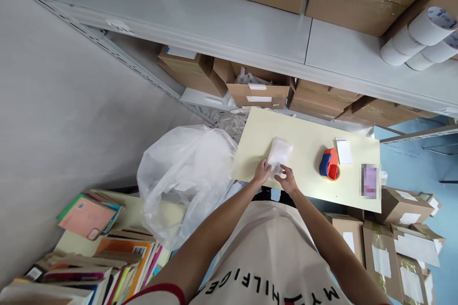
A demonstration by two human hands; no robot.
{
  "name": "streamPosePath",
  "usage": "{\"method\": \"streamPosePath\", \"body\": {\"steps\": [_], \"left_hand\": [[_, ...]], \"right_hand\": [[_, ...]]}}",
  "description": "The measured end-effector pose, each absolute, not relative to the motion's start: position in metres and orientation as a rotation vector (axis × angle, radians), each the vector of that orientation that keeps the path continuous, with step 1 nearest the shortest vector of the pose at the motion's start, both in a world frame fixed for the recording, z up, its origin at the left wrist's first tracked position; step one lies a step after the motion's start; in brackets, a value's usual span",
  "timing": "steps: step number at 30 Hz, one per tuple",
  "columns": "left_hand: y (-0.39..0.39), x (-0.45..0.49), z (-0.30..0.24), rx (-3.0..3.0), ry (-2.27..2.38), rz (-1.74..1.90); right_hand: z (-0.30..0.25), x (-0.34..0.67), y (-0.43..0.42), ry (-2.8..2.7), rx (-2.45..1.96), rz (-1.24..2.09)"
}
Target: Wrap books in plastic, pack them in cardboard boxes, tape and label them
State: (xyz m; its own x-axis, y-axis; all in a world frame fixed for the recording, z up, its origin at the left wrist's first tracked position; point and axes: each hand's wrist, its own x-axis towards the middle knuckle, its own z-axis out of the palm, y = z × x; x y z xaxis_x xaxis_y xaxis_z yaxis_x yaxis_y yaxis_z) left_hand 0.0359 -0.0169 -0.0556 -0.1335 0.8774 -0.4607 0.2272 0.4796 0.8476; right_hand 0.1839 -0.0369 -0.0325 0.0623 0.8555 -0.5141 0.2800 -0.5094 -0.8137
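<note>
A white, translucent plastic packet (280, 150) lies on the pale yellow table in front of me. My left hand (263, 172) is closed on its lower left edge, thumb on top. At the lower right corner, my right hand (287, 180) has its thumb and fingers curled around the near end of the packet. What is inside the packet cannot be made out. To the right on the same table stands a red and blue tape dispenser (329, 164), apart from both hands.
Behind the dispenser lies a white label pad (344, 151); a blurred purple item (370, 181) is near the table's (307, 128) right end. A large clear plastic bag (186, 176) bulges at the left. Shelves with cartons (259, 95) rise behind; more boxes (382, 252) stand at right.
</note>
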Motion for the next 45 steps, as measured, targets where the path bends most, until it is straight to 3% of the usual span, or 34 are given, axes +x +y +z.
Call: {"method": "streamPosePath", "body": {"steps": [5,12,32,45], "left_hand": [[-0.022,0.017,-0.063,1.007,1.776,0.682],[-0.037,0.031,-0.062,1.011,1.833,0.648],[0.063,-0.036,-0.077,0.988,1.871,0.907],[0.024,-0.032,-0.053,1.003,1.912,0.792]], "right_hand": [[-0.037,0.192,-0.041,-0.961,-1.933,1.477],[-0.021,0.185,-0.034,-0.641,-1.798,1.758],[-0.012,0.104,0.099,-0.914,-1.568,1.857],[-0.025,0.140,0.068,-0.940,-1.758,1.863]]}}
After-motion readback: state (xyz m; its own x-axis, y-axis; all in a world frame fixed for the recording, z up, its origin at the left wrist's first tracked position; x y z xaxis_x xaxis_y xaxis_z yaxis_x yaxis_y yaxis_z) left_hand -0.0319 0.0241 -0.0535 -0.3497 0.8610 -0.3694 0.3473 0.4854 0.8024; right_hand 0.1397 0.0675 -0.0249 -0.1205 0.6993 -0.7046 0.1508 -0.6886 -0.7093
